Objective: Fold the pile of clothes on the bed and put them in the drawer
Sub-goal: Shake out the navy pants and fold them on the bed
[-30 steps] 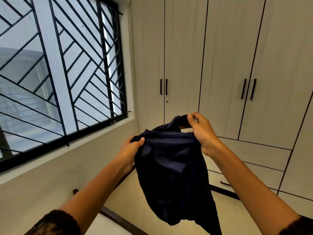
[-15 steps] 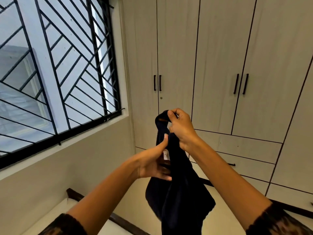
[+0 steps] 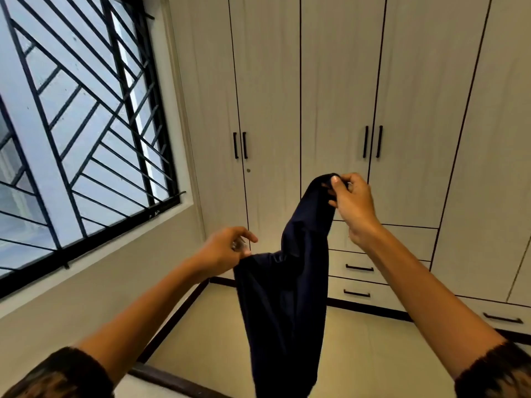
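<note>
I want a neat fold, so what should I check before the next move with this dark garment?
1. Right hand grips the top of the garment: ok.
2. Left hand pinches its lower edge: ok.
3. Garment spread flat between the hands: not ok, it hangs bunched.
4. Hands level: not ok, the right is higher.
5. Drawers open: not ok, those in view are closed.
6. Place to lay it down: cannot tell, out of view.

Home bedroom: fitted wardrobe [image 3: 339,81], drawers [image 3: 359,268], barred window [image 3: 80,124].
</note>
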Demonstrator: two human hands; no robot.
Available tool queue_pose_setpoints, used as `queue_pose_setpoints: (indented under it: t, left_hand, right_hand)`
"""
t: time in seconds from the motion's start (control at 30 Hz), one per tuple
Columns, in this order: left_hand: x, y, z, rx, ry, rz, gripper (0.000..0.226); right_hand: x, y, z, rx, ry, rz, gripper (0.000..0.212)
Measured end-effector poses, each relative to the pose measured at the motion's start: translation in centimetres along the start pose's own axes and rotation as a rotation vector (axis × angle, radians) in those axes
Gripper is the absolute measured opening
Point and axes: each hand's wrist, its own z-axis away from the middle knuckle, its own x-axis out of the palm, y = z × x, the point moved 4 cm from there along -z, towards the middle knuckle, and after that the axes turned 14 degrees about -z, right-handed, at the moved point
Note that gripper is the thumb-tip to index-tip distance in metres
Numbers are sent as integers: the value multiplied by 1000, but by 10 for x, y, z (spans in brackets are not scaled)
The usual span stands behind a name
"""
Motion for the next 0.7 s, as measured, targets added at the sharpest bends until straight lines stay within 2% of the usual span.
queue_pose_setpoints:
  t: [0.1, 0.23, 0.33, 0.43, 0.5, 0.57, 0.6, 0.7]
  left_hand:
    - [-2, -19, -1, -81, 57, -79, 22]
    - [-7, -26, -3, -56, 47, -370, 54]
    - [-14, -16, -6, -3, 152, -466, 32]
    - [-21, 0, -11, 17, 261, -304, 23]
    - [-24, 11, -14, 23, 241, -97, 22]
    - [-26, 24, -13, 20, 185, 86, 17]
    - [-27, 31, -13, 20, 163, 155, 15]
    - [-29, 48, -17, 14, 119, 307, 11]
  right_hand:
    - [-34, -7, -10, -66, 56, 137, 9]
    - [-63, -15, -13, -139, 56, 277, 39]
    - [-72, -14, -13, -165, 38, 349, 52]
    - [-83, -14, -14, -235, 141, 408, 39]
    - [-90, -15, -13, -297, 234, 492, 20]
    - [-96, -16, -12, -306, 277, 670, 12]
    - [-98, -15, -12, -281, 263, 777, 9]
    - [-100, -5, -13, -137, 115, 1024, 19]
